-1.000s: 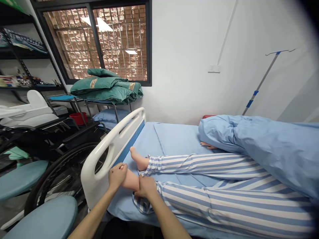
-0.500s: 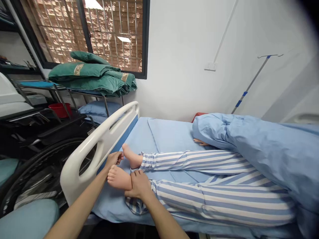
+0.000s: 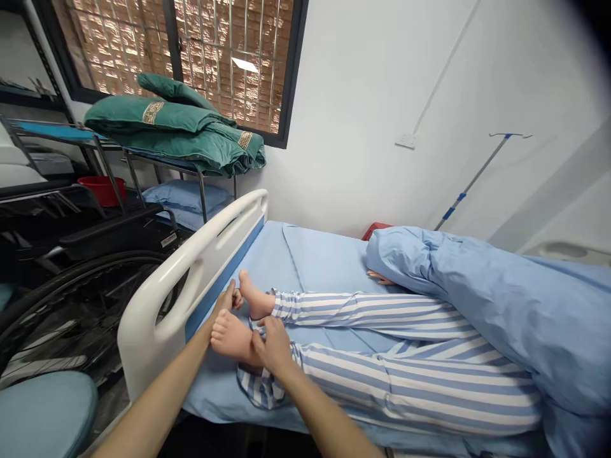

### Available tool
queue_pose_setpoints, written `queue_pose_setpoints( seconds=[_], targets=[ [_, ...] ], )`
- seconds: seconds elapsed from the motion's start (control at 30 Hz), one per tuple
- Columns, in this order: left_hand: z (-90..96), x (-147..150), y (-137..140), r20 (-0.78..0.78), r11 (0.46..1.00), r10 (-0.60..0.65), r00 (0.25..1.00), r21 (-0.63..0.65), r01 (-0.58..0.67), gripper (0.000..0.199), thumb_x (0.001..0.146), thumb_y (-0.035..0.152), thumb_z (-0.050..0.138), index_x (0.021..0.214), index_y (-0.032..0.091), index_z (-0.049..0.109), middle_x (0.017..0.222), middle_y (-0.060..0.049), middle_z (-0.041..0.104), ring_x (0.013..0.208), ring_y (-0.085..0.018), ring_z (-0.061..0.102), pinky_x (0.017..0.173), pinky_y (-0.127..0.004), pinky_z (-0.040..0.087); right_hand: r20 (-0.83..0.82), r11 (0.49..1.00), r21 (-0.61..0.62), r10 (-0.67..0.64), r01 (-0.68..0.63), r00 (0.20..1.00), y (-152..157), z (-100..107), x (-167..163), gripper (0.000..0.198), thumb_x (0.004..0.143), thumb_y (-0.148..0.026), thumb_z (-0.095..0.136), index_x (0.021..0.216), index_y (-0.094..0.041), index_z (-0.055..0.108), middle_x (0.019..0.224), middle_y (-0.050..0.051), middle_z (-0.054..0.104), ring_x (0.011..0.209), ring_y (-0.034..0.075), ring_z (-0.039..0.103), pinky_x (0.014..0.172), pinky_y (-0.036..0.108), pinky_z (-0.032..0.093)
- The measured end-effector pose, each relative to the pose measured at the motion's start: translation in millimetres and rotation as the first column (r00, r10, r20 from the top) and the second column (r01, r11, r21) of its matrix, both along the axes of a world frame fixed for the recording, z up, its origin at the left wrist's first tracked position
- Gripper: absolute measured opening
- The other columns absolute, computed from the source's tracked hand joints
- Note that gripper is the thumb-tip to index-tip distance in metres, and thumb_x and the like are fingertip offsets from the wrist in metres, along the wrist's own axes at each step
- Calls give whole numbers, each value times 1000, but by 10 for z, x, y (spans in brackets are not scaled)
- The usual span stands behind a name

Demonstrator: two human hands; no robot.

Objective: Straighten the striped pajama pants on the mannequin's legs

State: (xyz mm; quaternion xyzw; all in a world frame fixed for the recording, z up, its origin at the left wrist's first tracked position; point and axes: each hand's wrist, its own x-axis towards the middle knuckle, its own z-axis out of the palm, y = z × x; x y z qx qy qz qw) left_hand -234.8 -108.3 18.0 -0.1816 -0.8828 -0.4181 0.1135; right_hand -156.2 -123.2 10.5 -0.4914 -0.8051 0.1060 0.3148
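Observation:
Two bare feet stick out of blue-and-white striped trousers (image 3: 382, 362) on a bed. My right hand (image 3: 275, 346) lies over the near ankle, its thumb against the skin beside the near foot (image 3: 233, 337) and its fingers bent over the top. My left hand (image 3: 231, 298) is behind the near foot, close to the sole of the far foot (image 3: 255, 297). Its fingers are curled in and nothing shows in them. The near trouser cuff (image 3: 261, 385) hangs bunched below the ankle.
A white footboard (image 3: 143, 305) borders the bed's left end. A blue quilt (image 3: 477, 280) covers the upper body. Left of the bed stand a wheelchair (image 3: 109, 267) and a teal stool (image 3: 45, 413). Green bedding (image 3: 191, 133) sits by the window; an IV pole (image 3: 477, 175) rises behind.
My right hand's grip around the near ankle has loosened, its fingers drawing up over the top. My left hand has shifted slightly, its thumb side now raised. The camera view has tilted a little.

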Motion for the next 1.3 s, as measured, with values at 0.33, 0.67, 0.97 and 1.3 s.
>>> queue_pose_setpoints(
  seconds=[0.33, 0.67, 0.97, 1.3],
  targets=[
    [-19, 60, 11, -177, 950, 63, 982, -292, -114, 35, 82, 17, 7, 74, 15, 40, 66, -3, 40, 65, -16, 41, 54, -28, 25, 295, 987, -146, 106, -65, 950, 791, 131, -134, 43, 69, -34, 46, 106, -14, 40, 103, 10, 49, 96, 23, 42, 82, 38, 29],
    [-12, 71, 57, -95, 967, 86, 992, -230, -106, 34, 82, 14, 9, 76, 17, 42, 66, -4, 41, 68, -17, 41, 52, -28, 20, 333, 972, -225, 147, -73, 932, 874, -176, -126, 92, 55, -60, 51, 126, -13, 17, 124, 13, 33, 114, 28, 24, 95, 45, 3],
    [-75, 54, 100, -165, 924, 128, 978, -338, -178, 36, 81, 12, 6, 75, 16, 41, 68, -4, 41, 66, -17, 40, 50, -28, 19, 357, 961, -270, 156, -59, 921, 878, -166, -133, 95, 53, -52, 56, 127, -13, 11, 126, 14, 28, 117, 28, 19, 95, 45, -2],
    [-94, 46, 85, -98, 962, 85, 992, -251, -107, 34, 80, 14, 7, 76, 17, 41, 68, -5, 42, 71, -19, 42, 56, -31, 25, 352, 965, -260, 139, -46, 926, 854, -135, -141, 94, 51, -46, 59, 126, -14, 13, 124, 14, 29, 116, 28, 20, 95, 44, -2]
  ],
)
